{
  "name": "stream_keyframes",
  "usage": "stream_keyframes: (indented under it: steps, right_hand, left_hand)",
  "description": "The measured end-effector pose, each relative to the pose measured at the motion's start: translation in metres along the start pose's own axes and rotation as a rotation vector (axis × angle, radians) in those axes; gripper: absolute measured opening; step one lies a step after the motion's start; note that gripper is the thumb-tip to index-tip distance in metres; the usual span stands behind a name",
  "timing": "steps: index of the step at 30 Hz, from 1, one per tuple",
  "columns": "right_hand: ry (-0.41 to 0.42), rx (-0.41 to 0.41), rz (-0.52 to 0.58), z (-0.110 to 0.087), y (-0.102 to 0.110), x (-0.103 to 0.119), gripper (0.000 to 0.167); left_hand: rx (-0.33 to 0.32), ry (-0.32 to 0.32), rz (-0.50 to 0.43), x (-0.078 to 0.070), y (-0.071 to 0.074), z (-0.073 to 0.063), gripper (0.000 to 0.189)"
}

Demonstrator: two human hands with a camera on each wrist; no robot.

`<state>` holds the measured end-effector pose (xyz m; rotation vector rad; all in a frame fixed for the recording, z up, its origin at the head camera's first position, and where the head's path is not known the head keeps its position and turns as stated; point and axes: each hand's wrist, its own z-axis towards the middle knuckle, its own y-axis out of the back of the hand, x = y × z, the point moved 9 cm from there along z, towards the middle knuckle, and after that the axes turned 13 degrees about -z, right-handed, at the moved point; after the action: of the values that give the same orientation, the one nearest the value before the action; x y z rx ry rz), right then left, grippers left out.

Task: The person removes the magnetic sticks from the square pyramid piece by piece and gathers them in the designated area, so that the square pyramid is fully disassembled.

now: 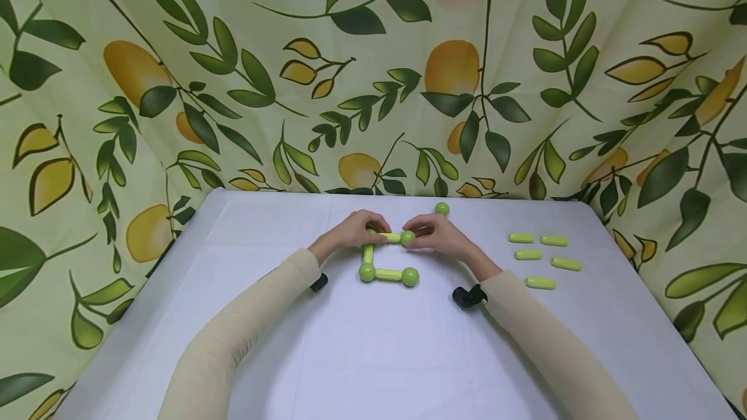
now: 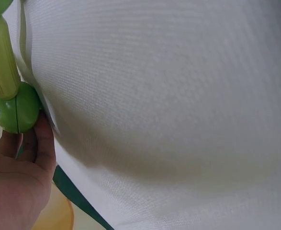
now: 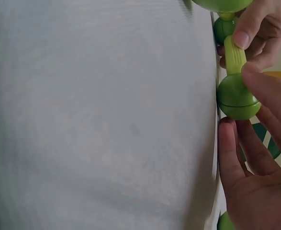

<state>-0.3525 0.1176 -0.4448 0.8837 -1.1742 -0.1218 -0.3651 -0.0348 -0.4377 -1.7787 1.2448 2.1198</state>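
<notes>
Green balls and yellow-green rods of a toy building set form an open-sided shape on the table. My left hand (image 1: 353, 229) grips its upper left corner: the fingers curl behind the corner ball (image 2: 16, 109), and the thumb lies on the top rod (image 3: 235, 56). At that rod's other end, my right hand (image 1: 440, 233) holds a ball (image 3: 237, 98) between thumb and fingers. A side rod (image 1: 368, 253) runs from the left corner to a lower ball (image 1: 367, 271). From there a bottom rod (image 1: 388, 275) reaches another ball (image 1: 410, 277).
Several loose rods (image 1: 541, 283) lie on the right of the white-covered table (image 1: 373, 355). Behind my right hand is a separate green ball (image 1: 441, 209). A leaf-patterned curtain (image 1: 373, 96) hangs along the far edge.
</notes>
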Motion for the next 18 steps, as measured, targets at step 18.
stream_keyframes:
  steps: [18]
  right_hand:
    - [-0.016, 0.059, -0.053, -0.0002, -0.004, 0.0038, 0.026]
  left_hand:
    - [0.047, 0.024, 0.017, -0.0011, -0.0023, -0.0012, 0.011]
